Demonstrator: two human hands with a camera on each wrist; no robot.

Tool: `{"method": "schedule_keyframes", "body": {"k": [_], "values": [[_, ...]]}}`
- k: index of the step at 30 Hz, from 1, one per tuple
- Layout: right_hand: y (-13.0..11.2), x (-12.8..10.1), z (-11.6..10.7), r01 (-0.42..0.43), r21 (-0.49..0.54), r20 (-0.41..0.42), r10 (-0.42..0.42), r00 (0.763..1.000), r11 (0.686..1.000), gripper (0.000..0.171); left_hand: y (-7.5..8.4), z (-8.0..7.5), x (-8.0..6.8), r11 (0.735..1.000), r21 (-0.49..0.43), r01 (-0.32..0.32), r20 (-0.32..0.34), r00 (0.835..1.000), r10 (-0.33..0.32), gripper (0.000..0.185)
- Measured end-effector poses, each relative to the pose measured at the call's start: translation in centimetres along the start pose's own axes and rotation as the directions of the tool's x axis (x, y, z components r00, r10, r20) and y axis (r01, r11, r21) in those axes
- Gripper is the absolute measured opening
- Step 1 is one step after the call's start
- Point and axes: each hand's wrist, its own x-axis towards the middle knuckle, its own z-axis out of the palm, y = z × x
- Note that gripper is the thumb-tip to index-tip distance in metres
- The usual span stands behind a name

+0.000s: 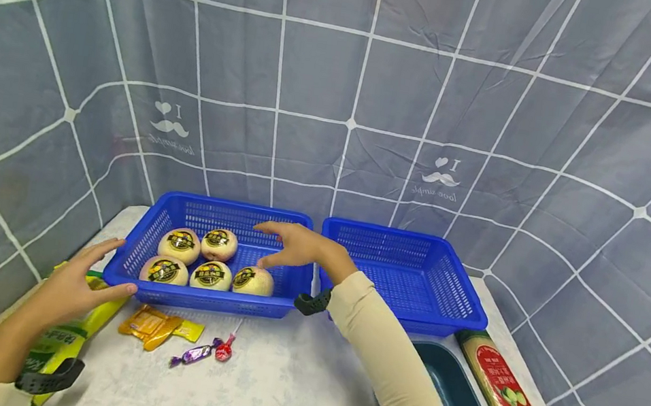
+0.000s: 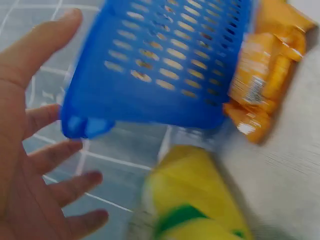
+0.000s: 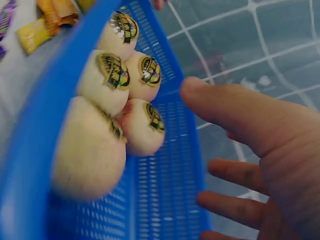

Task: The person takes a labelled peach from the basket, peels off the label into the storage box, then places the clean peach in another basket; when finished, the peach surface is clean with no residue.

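Several pale, pink-tinged peaches (image 1: 208, 275) with black-and-gold labels sit in the left blue basket (image 1: 201, 299), gathered toward its left and front. My right hand (image 1: 298, 246) hovers over that basket's right part, fingers spread and holding nothing, just above the nearest peach (image 1: 254, 282). In the right wrist view its thumb and fingers (image 3: 235, 172) are apart. At the basket's left front corner is my left hand (image 1: 70, 289), fingers extended, thumb close to the rim. The left wrist view shows its spread fingers (image 2: 75, 187) beside the basket corner (image 2: 82, 127).
A second blue basket (image 1: 394, 287) stands to the right. In front lie orange-wrapped snacks (image 1: 149, 326), a purple-wrapped candy (image 1: 196, 353) and a red lollipop (image 1: 223, 351). A yellow-green bag (image 1: 57, 339) is at left, a dark green tray (image 1: 460, 402) and a noodle package (image 1: 512, 402) at right.
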Motion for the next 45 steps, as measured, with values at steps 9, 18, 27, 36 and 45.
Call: {"method": "schedule_keyframes", "body": {"k": [9, 18, 27, 36, 45], "values": [[2.7, 1.8, 2.6, -0.240, 0.165, 0.299, 0.184, 0.936, 0.957, 0.082, -0.3, 2.3, 0.6, 0.991, -0.130, -0.023, -0.034, 0.999, 0.019, 0.078], [3.2, 2.0, 4.4, -0.224, 0.243, 0.323, 0.139, 0.936, 0.944, 0.060, 0.0, 2.4, 0.6, 0.993, -0.121, -0.004, -0.046, 0.999, -0.002, 0.079], [3.5, 1.1, 3.2, -0.166, 0.265, 0.187, 0.118, 0.975, 0.950, 0.057, -0.2, 2.2, 0.9, 0.987, -0.160, -0.015, -0.056, 0.998, 0.006, 0.077], [1.9, -4.3, -0.8, -0.003, 0.285, -0.038, 0.014, 0.999, 0.959, 0.062, -1.0, 2.2, 0.3, 0.989, -0.145, 0.013, -0.067, 0.997, -0.023, 0.078], [-0.1, -13.0, 0.7, 0.153, 0.333, -0.200, -0.089, 0.976, 0.930, 0.070, -2.3, 2.0, -0.6, 0.988, -0.136, 0.076, -0.083, 0.993, -0.087, 0.082]]}}
